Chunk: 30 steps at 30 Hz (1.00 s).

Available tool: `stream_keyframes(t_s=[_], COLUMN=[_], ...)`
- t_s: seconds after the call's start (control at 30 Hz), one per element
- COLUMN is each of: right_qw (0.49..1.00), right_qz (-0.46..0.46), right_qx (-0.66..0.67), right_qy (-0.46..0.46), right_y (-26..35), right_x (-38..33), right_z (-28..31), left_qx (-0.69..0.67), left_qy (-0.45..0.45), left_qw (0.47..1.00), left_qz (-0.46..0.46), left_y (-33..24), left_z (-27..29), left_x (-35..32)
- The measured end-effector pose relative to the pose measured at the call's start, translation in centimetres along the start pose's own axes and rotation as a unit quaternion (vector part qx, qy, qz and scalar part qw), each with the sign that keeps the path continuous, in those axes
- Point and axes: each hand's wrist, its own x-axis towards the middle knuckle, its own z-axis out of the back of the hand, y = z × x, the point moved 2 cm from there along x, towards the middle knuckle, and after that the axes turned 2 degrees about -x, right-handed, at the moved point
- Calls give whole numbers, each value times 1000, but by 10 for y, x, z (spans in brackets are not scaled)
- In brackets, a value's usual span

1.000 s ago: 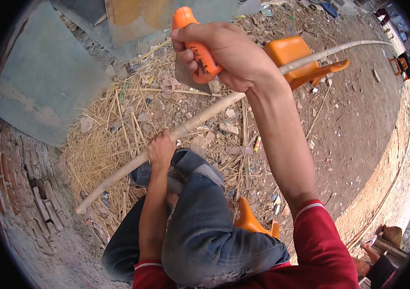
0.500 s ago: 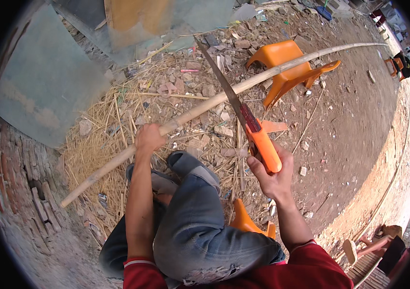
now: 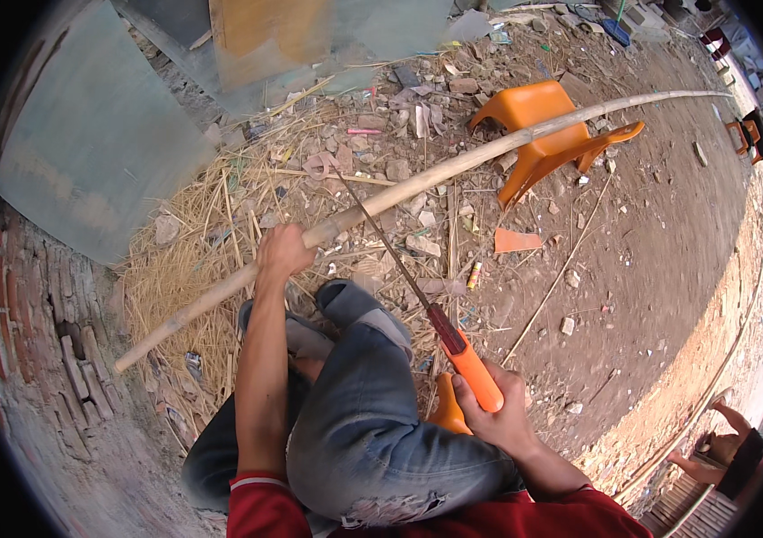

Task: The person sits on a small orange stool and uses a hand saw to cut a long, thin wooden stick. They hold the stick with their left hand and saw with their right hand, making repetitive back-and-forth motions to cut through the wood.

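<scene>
A long pale bamboo pole (image 3: 453, 166) runs diagonally from lower left to the upper right, resting over an orange plastic chair (image 3: 543, 134). My left hand (image 3: 283, 251) grips the pole near its lower third. My right hand (image 3: 498, 417) holds the orange handle of a long thin knife (image 3: 417, 291). The blade points up and left, and its tip meets the pole just right of my left hand. My knees in torn blue jeans (image 3: 372, 403) are bent below the pole.
Dry straw and shavings (image 3: 193, 260) cover the ground at left. Stones and rubble lie around the chair. A brick wall (image 3: 31, 314) and a grey panel (image 3: 103, 143) stand at left. Another person's arm (image 3: 713, 448) shows at the lower right.
My right hand has come down from high over the pole to near my knee, and the knife blade now reaches the pole. The left hand keeps its grip.
</scene>
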Motion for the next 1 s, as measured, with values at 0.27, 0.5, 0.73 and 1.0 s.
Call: stream_keyframes(t_s=[0.27, 0.5, 0.73, 1.0], right_qw=[998, 997, 1000, 988], right_qz=[55, 29, 7, 88], right_qx=[-15, 5, 3, 118], right_qy=[-29, -69, -11, 40], right_y=[-3, 5, 56, 104], right_x=[-5, 148, 176, 227], right_z=[-18, -80, -58, -40], left_qx=[15, -21, -5, 34], left_qy=[-26, -17, -11, -66], left_qw=[999, 1000, 1000, 997], left_qz=[-14, 13, 14, 28], left_y=[-6, 4, -6, 1], left_z=[-6, -32, -20, -70], left_x=[-1, -20, -11, -15])
